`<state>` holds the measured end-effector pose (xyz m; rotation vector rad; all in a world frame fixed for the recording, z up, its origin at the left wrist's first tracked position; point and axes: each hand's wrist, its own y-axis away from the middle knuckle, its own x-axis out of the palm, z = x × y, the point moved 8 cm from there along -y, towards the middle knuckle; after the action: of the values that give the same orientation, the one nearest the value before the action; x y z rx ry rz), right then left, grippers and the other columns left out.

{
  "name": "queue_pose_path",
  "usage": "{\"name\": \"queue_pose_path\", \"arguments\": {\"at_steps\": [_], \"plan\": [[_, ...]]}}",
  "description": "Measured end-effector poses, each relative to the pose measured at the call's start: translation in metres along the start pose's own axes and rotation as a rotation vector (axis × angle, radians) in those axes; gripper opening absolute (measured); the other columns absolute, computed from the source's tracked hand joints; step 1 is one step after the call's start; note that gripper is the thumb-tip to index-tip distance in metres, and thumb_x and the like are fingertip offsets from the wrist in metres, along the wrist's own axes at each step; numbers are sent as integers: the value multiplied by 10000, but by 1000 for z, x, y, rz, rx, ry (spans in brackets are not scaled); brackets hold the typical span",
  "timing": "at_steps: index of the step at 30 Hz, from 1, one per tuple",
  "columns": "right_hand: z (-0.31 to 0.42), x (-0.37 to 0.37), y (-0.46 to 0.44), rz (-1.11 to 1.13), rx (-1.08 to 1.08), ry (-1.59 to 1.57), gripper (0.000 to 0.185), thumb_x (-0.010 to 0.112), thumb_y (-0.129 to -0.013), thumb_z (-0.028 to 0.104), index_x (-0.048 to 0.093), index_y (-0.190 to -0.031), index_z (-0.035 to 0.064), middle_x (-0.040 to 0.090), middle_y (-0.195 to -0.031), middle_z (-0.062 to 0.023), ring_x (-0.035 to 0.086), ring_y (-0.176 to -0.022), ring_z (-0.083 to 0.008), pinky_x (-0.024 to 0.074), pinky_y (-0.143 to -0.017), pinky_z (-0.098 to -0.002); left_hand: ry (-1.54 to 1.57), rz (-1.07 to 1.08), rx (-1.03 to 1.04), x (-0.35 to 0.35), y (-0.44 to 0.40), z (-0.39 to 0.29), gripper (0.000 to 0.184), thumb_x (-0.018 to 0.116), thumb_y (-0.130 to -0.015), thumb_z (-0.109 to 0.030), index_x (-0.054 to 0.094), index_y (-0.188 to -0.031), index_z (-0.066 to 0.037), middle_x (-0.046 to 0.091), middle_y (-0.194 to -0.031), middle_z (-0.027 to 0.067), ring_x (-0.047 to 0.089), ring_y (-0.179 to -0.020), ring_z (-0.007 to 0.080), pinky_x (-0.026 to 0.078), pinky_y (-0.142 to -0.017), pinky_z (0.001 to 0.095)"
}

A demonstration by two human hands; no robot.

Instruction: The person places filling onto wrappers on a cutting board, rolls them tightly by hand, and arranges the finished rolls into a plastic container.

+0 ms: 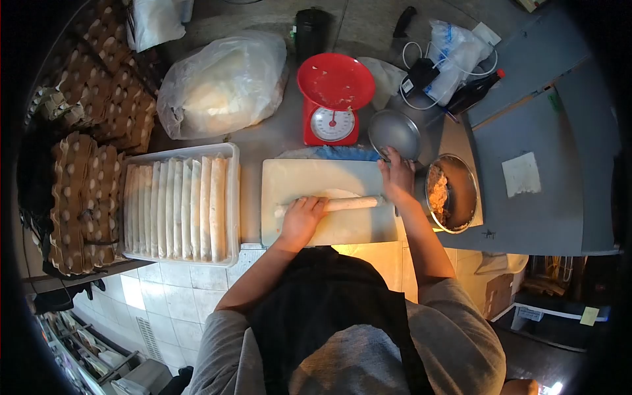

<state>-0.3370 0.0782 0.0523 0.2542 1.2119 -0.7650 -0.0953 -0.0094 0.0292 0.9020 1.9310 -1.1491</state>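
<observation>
My left hand (304,220) is closed over the left part of a long pale spring roll (352,203), which lies crosswise on a white cutting board (283,174). Some wrapper shows flat under the roll. My right hand (397,176) reaches past the board's right edge, its fingers apart at the near rim of a small metal bowl (395,130). Its fingertips are partly hidden there, and what the bowl holds is unclear. To the right, a deeper metal pot (464,197) contains orange-brown filling (437,189).
A plastic tub (234,204) of several similar rolls stands left of the board. Behind are a red kitchen scale (332,123) and a bulging plastic bag (224,85). Egg cartons (79,204) are stacked far left. A dark bottle (475,92) and cables lie at back right.
</observation>
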Motion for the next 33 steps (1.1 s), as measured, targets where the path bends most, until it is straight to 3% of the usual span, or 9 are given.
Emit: {"name": "queue_pose_path", "arguments": {"at_steps": [4,7,11,17,22,25,28,30,33], "plan": [[7,-16,10,-99,38,-377,462,549,-953,295,467,-1324,33,626,-1194,-182,549,-1172,-383,351,-1031,-480,56,17,-13,-8,2,4,404,709,-765,-231,652,-1146,-111,633,-1045,45,599,-946,238,481,-825,370],[50,0,43,28,-89,-508,470,574,-939,265,455,-1332,35,613,-1200,-203,552,-1179,-360,361,-1026,-478,47,29,-77,-17,15,14,400,690,-792,-221,631,-1169,-103,630,-1105,45,590,-1009,236,468,-880,376],[129,51,97,190,-454,-227,510,633,-891,250,468,-1308,6,590,-1219,-203,581,-1065,-363,320,-1075,-507,55,26,-101,-21,27,21,420,679,-812,-211,613,-1211,-97,626,-1132,38,581,-1028,228,460,-908,379],[94,43,101,261,-310,-7,574,652,-866,294,457,-1304,-21,591,-1209,-240,562,-1143,-375,244,-1128,-521,51,17,-105,-21,29,21,427,678,-816,-205,609,-1224,-99,627,-1129,39,578,-1023,229,457,-915,378],[142,67,99,272,-452,-224,521,611,-901,276,456,-1321,8,593,-1245,-217,567,-1157,-361,250,-1122,-508,64,32,-99,-21,29,21,438,672,-825,-202,594,-1243,-100,619,-1150,43,570,-1037,233,455,-920,380],[133,50,65,201,-373,-294,546,568,-929,324,459,-1326,-35,588,-1251,-233,564,-1176,-347,252,-1136,-489,68,41,-96,-23,27,20,439,666,-832,-194,585,-1253,-96,613,-1163,49,563,-1050,237,452,-925,383],[59,3,20,-163,-99,-138,505,512,-963,365,473,-1319,9,628,-1194,-208,603,-1107,-361,262,-1124,-485,61,24,-97,-22,28,19,438,660,-838,-190,579,-1257,-92,610,-1169,53,558,-1057,244,451,-927,385],[13,-5,-5,-57,130,84,511,485,-975,393,456,-1334,31,644,-1178,-194,613,-1088,-365,298,-1097,-491,67,14,-93,-23,30,19,442,662,-838,-190,575,-1260,-91,609,-1165,58,558,-1056,253,452,-925,388],[0,-6,-11,98,210,54,495,495,-978,362,439,-1348,39,663,-1147,-175,612,-1085,-368,339,-1068,-484,85,-25,-104,-27,30,22,469,678,-828,-199,562,-1269,-91,610,-1141,73,558,-1054,271,452,-926,399]]}}
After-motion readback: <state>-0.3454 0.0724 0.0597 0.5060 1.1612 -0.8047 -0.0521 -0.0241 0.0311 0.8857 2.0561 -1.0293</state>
